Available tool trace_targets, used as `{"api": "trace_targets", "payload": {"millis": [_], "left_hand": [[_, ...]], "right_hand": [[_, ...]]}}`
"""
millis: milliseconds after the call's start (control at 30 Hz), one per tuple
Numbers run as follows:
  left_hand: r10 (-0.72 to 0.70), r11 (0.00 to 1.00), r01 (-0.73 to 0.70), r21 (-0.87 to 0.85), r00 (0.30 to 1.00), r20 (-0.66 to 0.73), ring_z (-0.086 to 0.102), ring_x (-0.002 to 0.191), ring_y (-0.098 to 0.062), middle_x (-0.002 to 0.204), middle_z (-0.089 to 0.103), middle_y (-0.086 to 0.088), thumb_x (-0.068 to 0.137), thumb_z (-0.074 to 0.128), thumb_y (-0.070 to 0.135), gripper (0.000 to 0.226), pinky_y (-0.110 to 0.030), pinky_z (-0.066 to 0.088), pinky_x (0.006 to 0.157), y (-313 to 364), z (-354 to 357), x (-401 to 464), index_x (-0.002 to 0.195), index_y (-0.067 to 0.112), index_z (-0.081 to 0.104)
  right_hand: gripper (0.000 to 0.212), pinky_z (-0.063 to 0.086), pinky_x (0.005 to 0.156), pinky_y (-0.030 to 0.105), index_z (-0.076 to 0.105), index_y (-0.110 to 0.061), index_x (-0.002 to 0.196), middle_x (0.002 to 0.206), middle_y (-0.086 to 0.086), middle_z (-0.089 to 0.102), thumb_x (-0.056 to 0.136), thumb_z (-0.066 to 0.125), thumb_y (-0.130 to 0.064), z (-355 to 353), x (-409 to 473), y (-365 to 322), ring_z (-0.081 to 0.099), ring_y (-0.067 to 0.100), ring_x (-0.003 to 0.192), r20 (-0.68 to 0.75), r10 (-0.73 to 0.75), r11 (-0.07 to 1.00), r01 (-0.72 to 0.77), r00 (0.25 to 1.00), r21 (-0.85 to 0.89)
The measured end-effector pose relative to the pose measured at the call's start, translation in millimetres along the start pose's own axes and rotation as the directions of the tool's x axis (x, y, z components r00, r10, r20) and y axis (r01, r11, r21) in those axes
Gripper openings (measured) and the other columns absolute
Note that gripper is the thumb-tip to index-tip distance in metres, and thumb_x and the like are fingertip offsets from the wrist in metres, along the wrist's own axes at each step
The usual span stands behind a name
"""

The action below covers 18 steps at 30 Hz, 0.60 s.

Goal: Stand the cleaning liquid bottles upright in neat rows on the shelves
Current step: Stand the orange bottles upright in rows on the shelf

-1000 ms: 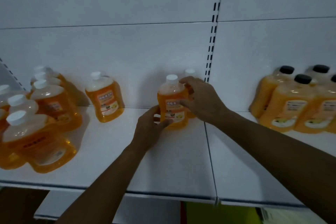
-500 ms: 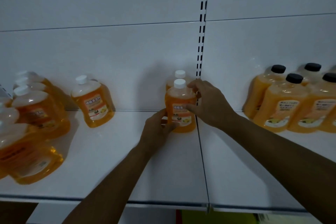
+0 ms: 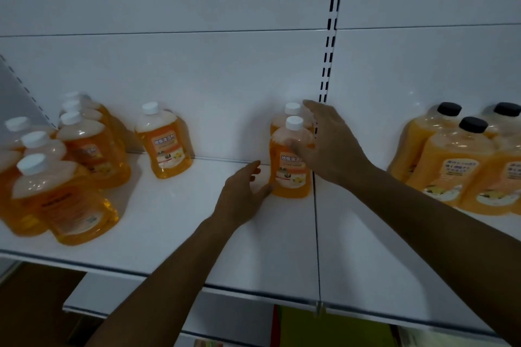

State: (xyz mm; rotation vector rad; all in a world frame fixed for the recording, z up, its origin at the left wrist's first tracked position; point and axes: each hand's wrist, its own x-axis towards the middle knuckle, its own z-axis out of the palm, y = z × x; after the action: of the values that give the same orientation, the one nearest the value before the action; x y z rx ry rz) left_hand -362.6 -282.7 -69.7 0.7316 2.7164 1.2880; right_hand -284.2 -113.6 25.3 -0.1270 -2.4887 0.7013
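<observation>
Two white-capped bottles (image 3: 290, 160) stood upright, one behind the other, between my loosely spread, empty left hand (image 3: 242, 194) and right hand (image 3: 329, 144), right nearer.

The orange bottle (image 3: 290, 160) in the middle and the lone bottle (image 3: 165, 144) to its left are showing white labels reading 地板清洁 in Chinese, while the writing on the black-capped bottles (image 3: 454, 160) is staying too blurry to read.
</observation>
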Motion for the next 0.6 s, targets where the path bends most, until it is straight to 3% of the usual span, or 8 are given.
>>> {"api": "trace_targets", "payload": {"millis": [167, 333, 467, 533, 600], "left_hand": [[-0.063, 0.995, 0.073, 0.067, 0.987, -0.151, 0.055, 0.119, -0.016, 0.137, 0.055, 0.001, 0.087, 0.064, 0.049, 0.067, -0.023, 0.042, 0.091, -18.6, -34.3, -19.6, 0.143, 0.019, 0.041], [-0.147, 0.983, 0.173, 0.055, 0.937, -0.316, 0.048, 0.129, -0.021, 0.146, 0.046, -0.001, 0.088, 0.063, 0.046, 0.068, -0.033, 0.041, 0.102, -50.4, -73.8, -35.7, 0.144, 0.018, 0.037], [-0.183, 0.983, 0.177, -0.051, 0.900, -0.396, 0.050, 0.126, -0.019, 0.138, 0.051, -0.001, 0.085, 0.065, 0.049, 0.065, -0.032, 0.042, 0.101, -76.7, -96.6, -23.3, 0.139, 0.022, 0.041], [-0.181, 0.983, 0.142, -0.120, 0.878, -0.442, 0.058, 0.113, -0.021, 0.123, 0.059, 0.001, 0.080, 0.059, 0.065, 0.063, -0.041, 0.052, 0.096, -90.3, -103.2, -10.1, 0.128, 0.026, 0.048], [-0.209, 0.975, 0.147, -0.165, 0.861, -0.463, 0.061, 0.106, -0.021, 0.117, 0.060, 0.001, 0.079, 0.058, 0.066, 0.061, -0.044, 0.057, 0.087, -104.2, -106.6, 2.7, 0.125, 0.028, 0.047]], "right_hand": [[0.071, 0.036, 0.104, 0.038, 0.033, -0.017, 0.147, 0.148, 0.006, 0.039, 0.089, 0.063, -0.044, 6.1, 17.3, -36.1, 0.035, 0.024, 0.135, -0.006, -0.198, 0.978, 0.197, 0.980, -0.066], [0.061, 0.041, 0.105, 0.041, 0.041, -0.014, 0.142, 0.142, 0.007, 0.046, 0.090, 0.064, -0.037, 43.8, 32.3, -77.3, 0.042, 0.023, 0.130, 0.044, -0.329, 0.944, 0.329, 0.943, -0.005], [0.061, 0.044, 0.102, 0.042, 0.041, -0.017, 0.141, 0.142, 0.005, 0.047, 0.089, 0.066, -0.034, 84.4, 52.2, -101.1, 0.047, 0.023, 0.127, 0.135, -0.334, 0.943, 0.332, 0.933, 0.037], [0.063, 0.043, 0.104, 0.040, 0.039, -0.017, 0.143, 0.144, 0.006, 0.045, 0.088, 0.067, -0.032, 103.4, 66.3, -109.7, 0.048, 0.024, 0.127, 0.182, -0.310, 0.951, 0.304, 0.933, 0.059], [0.067, 0.041, 0.105, 0.038, 0.036, -0.016, 0.145, 0.145, 0.007, 0.044, 0.088, 0.068, -0.030, 120.0, 80.7, -118.0, 0.047, 0.024, 0.127, 0.217, -0.263, 0.965, 0.252, 0.940, 0.075]]}}
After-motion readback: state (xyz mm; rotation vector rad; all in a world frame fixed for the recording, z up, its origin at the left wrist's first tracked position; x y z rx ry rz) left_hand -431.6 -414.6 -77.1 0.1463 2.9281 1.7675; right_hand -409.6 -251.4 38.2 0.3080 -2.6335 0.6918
